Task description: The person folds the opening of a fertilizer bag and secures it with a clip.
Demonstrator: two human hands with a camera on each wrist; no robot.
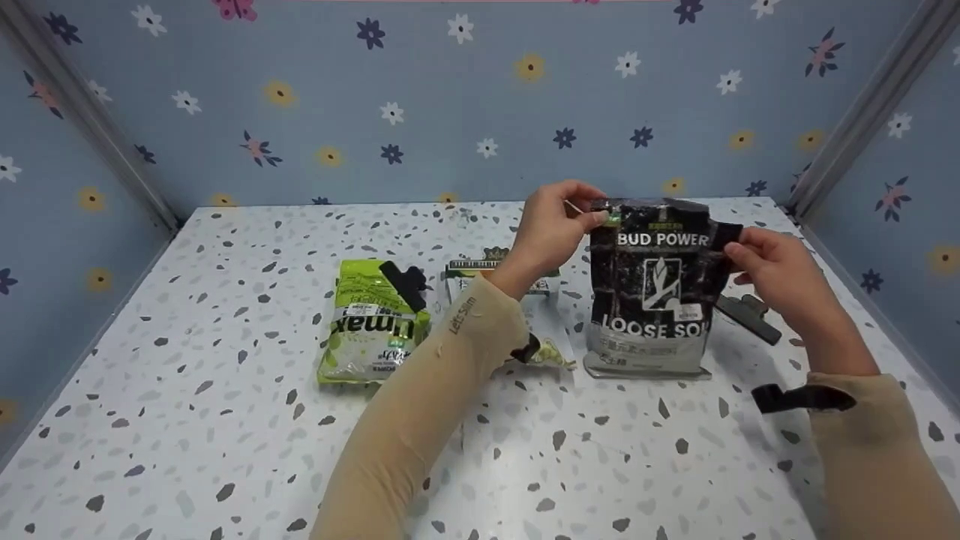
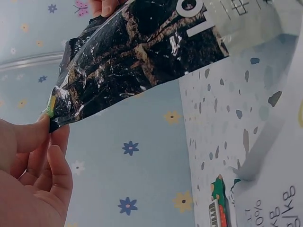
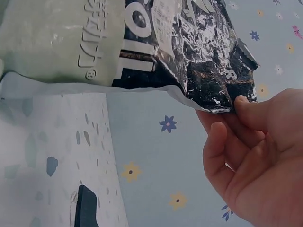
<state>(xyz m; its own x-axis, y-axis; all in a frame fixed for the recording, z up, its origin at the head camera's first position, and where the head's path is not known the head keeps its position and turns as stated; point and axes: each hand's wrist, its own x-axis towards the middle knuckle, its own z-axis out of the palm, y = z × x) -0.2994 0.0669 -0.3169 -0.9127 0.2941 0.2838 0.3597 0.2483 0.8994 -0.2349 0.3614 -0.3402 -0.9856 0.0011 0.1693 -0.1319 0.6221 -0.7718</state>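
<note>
A black and grey bag of loose soil (image 1: 660,285) stands upright on the table to the right, its lettered front towards me. At the bag's upper left corner, my left hand (image 1: 553,229) pinches the edge between thumb and fingers. My right hand (image 1: 784,274) pinches the upper right corner, which sticks out sideways. In the left wrist view the left thumb (image 2: 33,132) presses the corner beside a small green patch. The right wrist view shows the right thumb (image 3: 251,113) on the crinkled black film. A black clip (image 1: 750,319) lies on the table behind the right edge of the bag.
A green and white bag (image 1: 364,360) lies left of centre with a black clip (image 1: 405,285) across its top corner. Another white and green bag (image 1: 551,315) lies partly hidden behind my left forearm. Flower-patterned walls (image 1: 465,90) enclose the speckled table (image 1: 225,420).
</note>
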